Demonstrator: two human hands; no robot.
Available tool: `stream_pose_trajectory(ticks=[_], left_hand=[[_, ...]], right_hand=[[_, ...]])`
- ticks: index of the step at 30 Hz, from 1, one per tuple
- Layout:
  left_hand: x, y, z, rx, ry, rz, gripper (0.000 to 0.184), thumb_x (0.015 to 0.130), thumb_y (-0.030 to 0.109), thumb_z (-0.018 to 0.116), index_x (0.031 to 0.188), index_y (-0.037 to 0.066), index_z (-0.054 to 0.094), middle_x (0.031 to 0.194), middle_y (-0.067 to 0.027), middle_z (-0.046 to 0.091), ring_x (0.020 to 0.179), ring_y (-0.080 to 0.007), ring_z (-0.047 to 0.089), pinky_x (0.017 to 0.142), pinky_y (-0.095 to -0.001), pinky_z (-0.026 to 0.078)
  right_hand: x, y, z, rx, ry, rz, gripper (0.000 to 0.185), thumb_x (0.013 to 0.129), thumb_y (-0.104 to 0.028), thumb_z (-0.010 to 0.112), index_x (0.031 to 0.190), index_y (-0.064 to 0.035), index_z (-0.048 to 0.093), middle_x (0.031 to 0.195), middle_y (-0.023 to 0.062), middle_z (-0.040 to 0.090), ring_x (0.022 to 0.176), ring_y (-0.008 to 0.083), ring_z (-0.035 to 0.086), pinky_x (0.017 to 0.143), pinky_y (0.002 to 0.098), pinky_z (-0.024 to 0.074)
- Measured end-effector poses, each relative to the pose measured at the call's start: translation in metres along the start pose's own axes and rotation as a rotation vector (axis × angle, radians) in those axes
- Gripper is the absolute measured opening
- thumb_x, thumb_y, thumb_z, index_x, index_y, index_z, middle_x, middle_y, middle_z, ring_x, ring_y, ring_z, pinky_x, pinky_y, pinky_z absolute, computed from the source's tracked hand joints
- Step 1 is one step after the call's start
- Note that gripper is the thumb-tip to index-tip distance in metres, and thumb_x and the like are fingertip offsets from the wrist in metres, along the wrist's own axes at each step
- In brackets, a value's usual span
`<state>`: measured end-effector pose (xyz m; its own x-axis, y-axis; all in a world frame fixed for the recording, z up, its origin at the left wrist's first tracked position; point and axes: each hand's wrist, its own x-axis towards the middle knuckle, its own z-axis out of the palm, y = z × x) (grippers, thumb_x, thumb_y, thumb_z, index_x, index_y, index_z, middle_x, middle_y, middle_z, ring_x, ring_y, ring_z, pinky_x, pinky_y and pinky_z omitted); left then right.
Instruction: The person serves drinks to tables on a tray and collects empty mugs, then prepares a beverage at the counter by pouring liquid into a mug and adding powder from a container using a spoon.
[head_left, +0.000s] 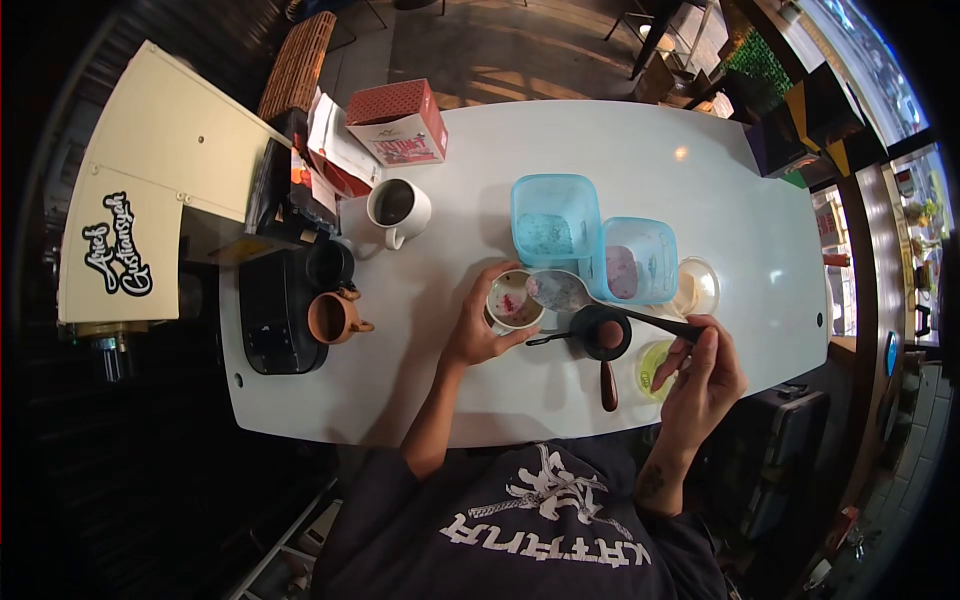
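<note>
My left hand (482, 325) is closed around a small white cup (514, 312) with pinkish-red bits on its inside. In my right hand (703, 380) is the dark handle of a large metal spoon (560, 291). The spoon's bowl is over the right side of the cup's rim; whether they touch I cannot tell. Behind the cup stand a light-blue plastic container (555, 195) with bluish contents and a second blue container (650, 235) with pinkish contents. Beneath the spoon handle sits a round black item (602, 345), partly covered. A yellow-green round lid or tub (653, 366) lies beside my right fingers.
A brown wooden-looking handle (609, 388) lies near the front of the white table (480, 180). To the right is a round clear tub (705, 287). Leftward stand a white mug (405, 206) of dark liquid, a brown cup (332, 318), a red-and-white box (400, 125) and a cream machine (150, 180).
</note>
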<state>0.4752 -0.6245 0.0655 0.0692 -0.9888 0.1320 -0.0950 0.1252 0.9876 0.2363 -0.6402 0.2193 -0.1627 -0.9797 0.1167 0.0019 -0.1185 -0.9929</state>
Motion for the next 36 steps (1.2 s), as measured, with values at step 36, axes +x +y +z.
stream_pose_trajectory(ticks=[36], left_hand=[[0.003, 0.002, 0.001, 0.074, -0.006, 0.089, 0.081, 0.064, 0.006, 0.085, 0.133, 0.002, 0.043, 0.126, -0.0115, 0.05, 0.116, -0.0215, 0.053, 0.1, -0.0346, 0.044]], right_hand=[[0.021, -0.004, -0.051, -0.024, 0.172, -0.224, 0.022, 0.1, -0.01, 0.047, 0.106, 0.0086, 0.057, 0.072, 0.0093, 0.057, 0.052, 0.0099, 0.053, 0.042, 0.0215, 0.0431]])
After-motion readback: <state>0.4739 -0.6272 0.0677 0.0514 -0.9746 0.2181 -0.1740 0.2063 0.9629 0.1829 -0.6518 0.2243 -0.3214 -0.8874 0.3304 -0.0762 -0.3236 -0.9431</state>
